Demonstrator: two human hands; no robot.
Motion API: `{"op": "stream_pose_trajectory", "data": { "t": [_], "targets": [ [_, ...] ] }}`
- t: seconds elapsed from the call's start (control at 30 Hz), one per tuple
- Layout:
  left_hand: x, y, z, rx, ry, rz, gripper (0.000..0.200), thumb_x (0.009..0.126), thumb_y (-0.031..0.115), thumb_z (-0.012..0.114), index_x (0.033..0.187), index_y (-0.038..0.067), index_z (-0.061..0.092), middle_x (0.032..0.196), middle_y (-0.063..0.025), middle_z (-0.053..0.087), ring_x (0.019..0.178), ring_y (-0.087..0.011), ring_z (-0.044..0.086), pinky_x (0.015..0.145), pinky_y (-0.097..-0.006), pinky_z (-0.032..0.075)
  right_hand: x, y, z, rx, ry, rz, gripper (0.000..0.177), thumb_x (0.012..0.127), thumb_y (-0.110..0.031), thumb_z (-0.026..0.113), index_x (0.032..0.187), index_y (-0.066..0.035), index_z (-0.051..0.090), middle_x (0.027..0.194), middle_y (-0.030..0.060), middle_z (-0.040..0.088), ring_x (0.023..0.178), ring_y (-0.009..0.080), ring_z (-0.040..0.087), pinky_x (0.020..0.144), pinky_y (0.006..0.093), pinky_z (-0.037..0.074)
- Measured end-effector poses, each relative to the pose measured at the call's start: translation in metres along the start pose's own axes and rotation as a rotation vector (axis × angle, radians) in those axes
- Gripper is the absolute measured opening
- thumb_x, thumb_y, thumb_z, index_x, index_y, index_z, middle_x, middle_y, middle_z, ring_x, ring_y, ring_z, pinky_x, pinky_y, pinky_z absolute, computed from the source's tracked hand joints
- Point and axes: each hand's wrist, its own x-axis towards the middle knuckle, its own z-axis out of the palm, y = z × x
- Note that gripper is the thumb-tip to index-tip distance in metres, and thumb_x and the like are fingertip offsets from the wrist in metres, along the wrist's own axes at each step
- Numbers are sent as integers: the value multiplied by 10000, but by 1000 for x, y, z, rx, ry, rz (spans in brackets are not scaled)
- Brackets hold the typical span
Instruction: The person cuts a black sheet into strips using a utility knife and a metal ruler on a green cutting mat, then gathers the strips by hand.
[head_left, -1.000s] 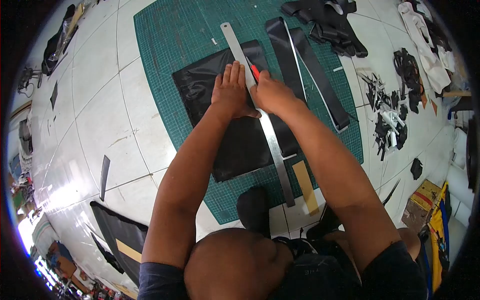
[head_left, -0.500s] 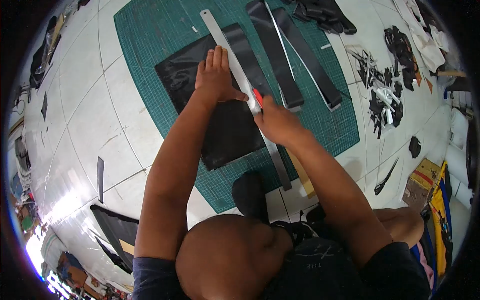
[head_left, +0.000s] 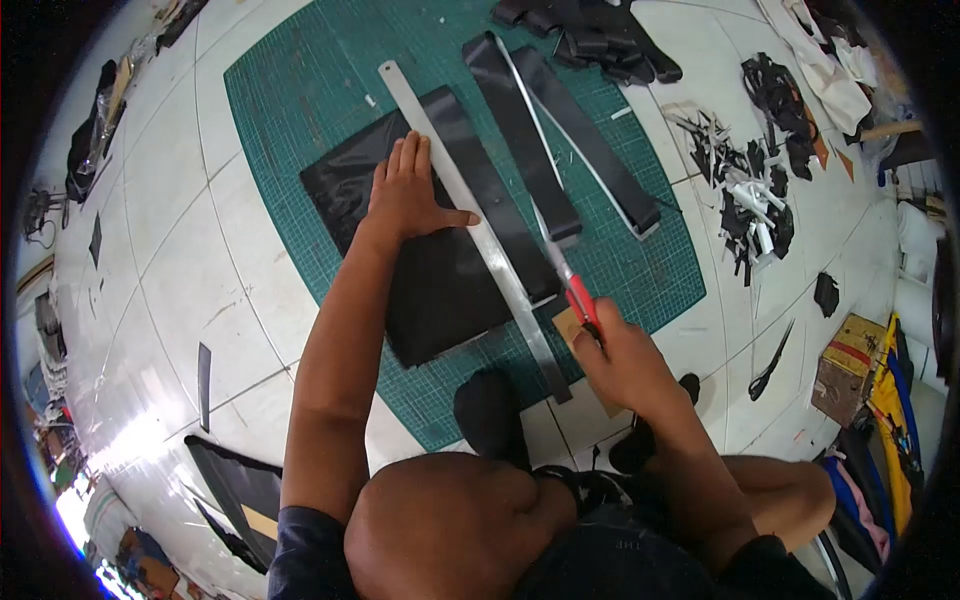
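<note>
Ruler (head_left: 487,246) under left thumb (head_left: 460,217); cutter (head_left: 577,291) in right fingers (head_left: 608,318).

A steel ruler (head_left: 500,268) is pressed on black sheeting (head_left: 435,275) beneath the left hand (head_left: 405,203); a red-handled cutter knife (head_left: 579,293) is gripped in the right hand (head_left: 622,355).

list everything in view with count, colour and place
floor: 1, white tiles, underneath
cutting mat: 1, green, on floor
sheeting: count unclear, black, on mat
ruler: 1, silver, across sheeting
strips: about 2, black, mat's right side
bundle: 1, black, mat's far edge
scraps: many, black and white, floor right
tan strip: 1, tan, beside ruler
box: 1, yellow-brown, lower right
edge clutter: uncountable, mixed, picture edges
cutter: 1, red, in right hand
left hand: 1, bare, on ruler
right hand: 1, bare, gripping cutter
</note>
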Motion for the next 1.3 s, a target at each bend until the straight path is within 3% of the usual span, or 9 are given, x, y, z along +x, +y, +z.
{"op": "stream_pose_trajectory", "data": {
  "t": [0.1, 0.13, 0.23, 0.43, 0.53, 0.73, 0.93, 1.07, 1.3],
  "targets": [
    [22, 2, -12, -161, -58, -201, 985, 702, 688, 749, 1385, 13, 532, 1390, -178, 519, 1338, -368, 461, 1095, -515, 352, 5, 24, -1, 88, 129, 33, 349, 995, -321, 553, 1134, -18, 450, 822, 244, 650, 796, 459, 664, 698, 495, 497],
    [31, 0, -5, -119, 161, -184, 696, 814, 583, 691, 1254, 46, 633, 1247, -133, 592, 1208, -345, 541, 1023, -514, 385, 9, 38, 6, 64, 171, 51, 344, 998, -339, 561, 1100, -29, 455, 809, 238, 641, 791, 453, 656, 680, 478, 481],
    [80, -16, 7, -143, 381, -147, 593, 858, 501, 667, 1232, 41, 640, 1271, -129, 585, 1233, -348, 529, 1024, -509, 377, 11, 71, 28, 142, 135, 73, 333, 996, -321, 562, 1107, -26, 456, 823, 227, 627, 780, 436, 645, 690, 471, 484],
    [131, -15, -10, 111, 27, -109, 437, 880, 358, 694, 1252, 132, 651, 1256, -117, 612, 1214, -372, 551, 1031, -569, 348, 3, 88, 56, 211, 108, -39, 310, 994, -278, 563, 1135, -21, 460, 870, 222, 624, 818, 418, 650, 719, 470, 490],
    [141, -16, -19, -131, -64, -98, 328, 833, 290, 725, 1128, 150, 699, 1201, -82, 655, 1168, -310, 594, 984, -553, 338, 0, 84, 55, 298, 56, 47, 306, 999, -271, 555, 1153, -24, 461, 903, 228, 635, 849, 440, 649, 733, 486, 494],
    [144, -33, -12, -435, -165, -142, 345, 838, 299, 747, 1110, 92, 705, 1168, -115, 679, 1089, -329, 643, 983, -533, 381, 8, 90, 70, 204, 94, -38, 331, 1001, -299, 575, 1165, -33, 467, 912, 228, 635, 834, 441, 647, 726, 497, 494],
    [126, -38, -17, -483, 113, 23, 478, 845, 262, 725, 1227, -14, 647, 1166, -238, 647, 1095, -379, 631, 982, -420, 498, 50, 53, 59, 15, 116, -216, 403, 1018, -343, 531, 1207, 6, 464, 853, 258, 674, 778, 465, 681, 679, 526, 536],
    [94, -37, -21, -373, 142, -76, 488, 821, 217, 702, 1256, 5, 635, 1266, -248, 608, 1174, -415, 588, 1030, -450, 474, 109, -5, 41, -43, 157, -199, 361, 1026, -345, 502, 1135, -6, 447, 798, 260, 672, 749, 477, 674, 673, 545, 532],
    [48, -45, 5, -252, 173, 109, 629, 797, 256, 785, 1328, -8, 574, 1438, -243, 482, 1356, -398, 449, 1140, -439, 380, 196, -73, 38, -133, 273, -284, 352, 1017, -332, 500, 1113, 2, 440, 869, 307, 675, 845, 513, 665, 775, 589, 521]
  ]
}}
